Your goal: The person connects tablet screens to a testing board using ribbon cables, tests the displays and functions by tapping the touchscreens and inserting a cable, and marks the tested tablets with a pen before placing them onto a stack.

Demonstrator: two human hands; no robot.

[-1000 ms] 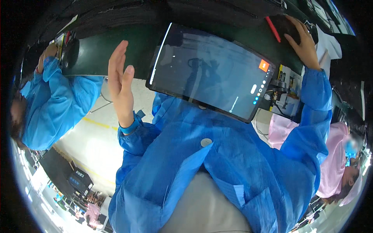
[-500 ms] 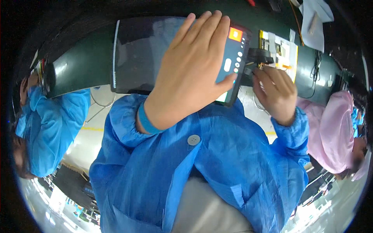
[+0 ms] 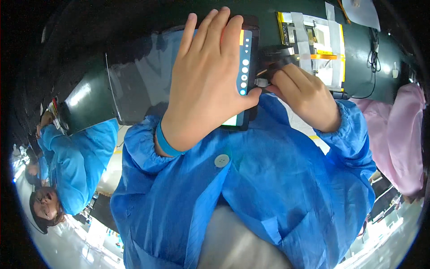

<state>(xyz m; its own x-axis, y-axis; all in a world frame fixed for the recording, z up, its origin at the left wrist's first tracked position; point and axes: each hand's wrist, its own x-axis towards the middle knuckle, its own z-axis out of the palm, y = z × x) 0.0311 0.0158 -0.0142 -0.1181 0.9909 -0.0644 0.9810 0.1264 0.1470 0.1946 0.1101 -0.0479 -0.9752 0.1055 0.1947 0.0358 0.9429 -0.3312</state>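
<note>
A dark tablet [image 3: 143, 85] lies on the bench in front of me, its screen lit with a column of round icons near its right edge. My left hand [image 3: 204, 80] rests flat across it, fingers stretched out and thumb spread over the right border. At that right edge, the fingers of my right hand [image 3: 307, 94] are closed on a pale cable plug [image 3: 262, 82]. The plug's tip meets the tablet's side; whether it is seated in a port cannot be made out. My right fingertips are partly hidden.
Just beyond my right hand sits a yellow-edged panel [image 3: 341, 38] with grey tape strips and an orange ribbon. A thin black cable [image 3: 374, 56] trails at the right, below a white sheet [image 3: 365, 15]. People in light blue [image 3: 85, 166] and pink [image 3: 392, 130] sit on either side.
In the view, tablet and left hand have shifted left, while the taped panel sits higher. My right hand has turned toward the tablet's edge, and the pale plug shows more plainly there.
</note>
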